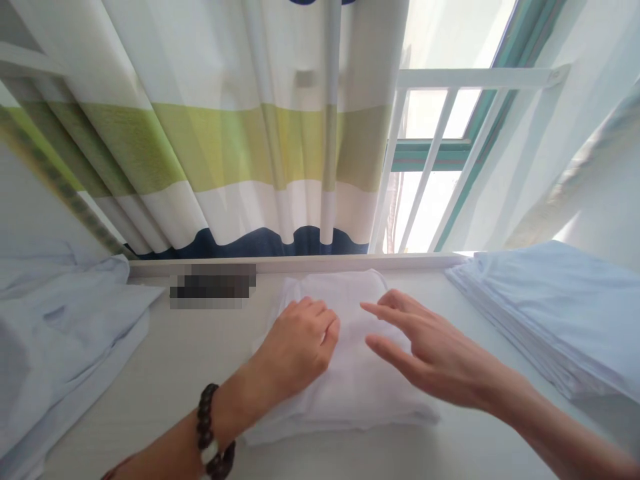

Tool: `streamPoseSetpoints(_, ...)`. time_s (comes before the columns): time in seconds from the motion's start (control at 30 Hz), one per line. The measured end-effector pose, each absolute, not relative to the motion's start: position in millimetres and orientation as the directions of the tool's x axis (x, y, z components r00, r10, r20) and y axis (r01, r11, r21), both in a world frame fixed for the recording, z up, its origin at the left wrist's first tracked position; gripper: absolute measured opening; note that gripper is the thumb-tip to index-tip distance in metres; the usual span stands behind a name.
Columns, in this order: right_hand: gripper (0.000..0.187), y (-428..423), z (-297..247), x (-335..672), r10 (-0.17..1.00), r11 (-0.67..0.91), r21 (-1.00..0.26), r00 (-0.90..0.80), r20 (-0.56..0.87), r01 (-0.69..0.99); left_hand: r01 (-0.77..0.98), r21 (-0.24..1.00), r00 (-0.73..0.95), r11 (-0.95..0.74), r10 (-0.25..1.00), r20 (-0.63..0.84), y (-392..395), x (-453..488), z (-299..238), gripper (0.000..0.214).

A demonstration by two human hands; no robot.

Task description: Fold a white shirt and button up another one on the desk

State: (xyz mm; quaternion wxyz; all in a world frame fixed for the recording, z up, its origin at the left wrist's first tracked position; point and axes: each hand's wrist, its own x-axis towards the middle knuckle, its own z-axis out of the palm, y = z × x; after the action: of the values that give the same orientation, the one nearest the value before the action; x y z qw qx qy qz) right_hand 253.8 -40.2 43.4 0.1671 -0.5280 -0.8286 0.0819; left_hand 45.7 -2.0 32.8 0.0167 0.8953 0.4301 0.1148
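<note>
A folded piece of thin white cloth [345, 400] lies flat in front of me, roughly rectangular, with layered edges at its near side. Over its left part is my left hand [305, 343], fingers curled and thumb against the index finger; no cloth is lifted in it. A dark beaded bracelet [206, 420] circles that wrist. My right hand [415, 347] hovers above the cloth's right part, thumb and index finger stretched apart, the other fingers bent, holding nothing. Whether either hand touches the cloth, I cannot tell.
A loose heap of white cloth [75, 333] lies at the left. Stacked folded pale-blue cloth [555, 300] sits at the right. A blurred-out dark object [213, 287] is by the back ledge [310, 264]. Behind are a striped curtain [225, 143] and white railing [475, 78].
</note>
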Motion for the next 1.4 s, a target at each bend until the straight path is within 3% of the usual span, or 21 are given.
streamPoseSetpoints(0.07,0.047,-9,33,234,0.92,0.349,-0.289,-0.268,0.286,0.891,0.823,0.099,0.522,-0.56,0.813,0.256,23,61,13,0.029)
streamPoseSetpoints(0.23,0.052,47,-25,230,0.966,0.225,-0.244,-0.183,0.183,0.943,0.902,0.082,0.402,-0.423,0.894,0.198,59,55,-35,0.053)
streamPoseSetpoints(0.43,0.068,54,-49,275,0.994,0.086,-0.321,-0.061,0.087,0.943,0.924,0.081,0.357,-0.373,0.92,0.16,67,38,-38,0.067)
streamPoseSetpoints(0.53,0.071,40,-43,281,0.991,0.062,-0.292,-0.024,0.132,0.954,0.909,0.088,0.391,-0.406,0.908,0.151,68,30,-33,0.065)
streamPoseSetpoints(0.6,0.068,20,-33,279,0.973,0.139,-0.27,-0.081,0.214,0.953,0.875,0.075,0.461,-0.479,0.869,0.179,61,20,-28,0.059)
streamPoseSetpoints(0.67,0.064,-7,-22,276,0.926,0.339,-0.268,-0.27,0.263,0.902,0.809,0.049,0.564,-0.585,0.797,0.216,43,7,-20,0.051)
streamPoseSetpoints(0.77,0.06,-45,-9,272,0.815,0.576,-0.324,-0.557,0.159,0.751,0.728,0.004,0.662,-0.685,0.705,0.254,5,-12,-11,0.049)
streamPoseSetpoints(0.97,0.085,-42,-19,275,0.743,0.644,-0.36,-0.664,0.085,0.675,0.462,0.028,0.849,-0.886,0.451,0.276,-35,-27,-19,0.06)
streamPoseSetpoints(1.1,0.078,-20,-35,293,0.743,0.662,-0.339,-0.643,0.183,0.668,0.511,0.188,0.794,-0.839,0.544,0.271,-14,-36,-26,0.056)
streamPoseSetpoints(1.2,0.076,-22,-45,309,0.796,0.605,-0.345,-0.537,0.279,0.718,0.609,0.291,0.622,-0.737,0.672,0.401,1,-45,-28,0.043)
streamPoseSetpoints(1.3,0.076,-33,-51,320,0.841,0.54,-0.364,-0.475,0.258,0.759,0.72,0.372,0.383,-0.586,0.782,0.492,6,-51,-32,0.02)
streamPoseSetpoints(1.4,0.073,-38,-53,325,0.864,0.503,-0.394,-0.443,0.239,0.769,0.724,0.445,0.343,-0.526,0.835,0.429,7,-51,-35,0.023)
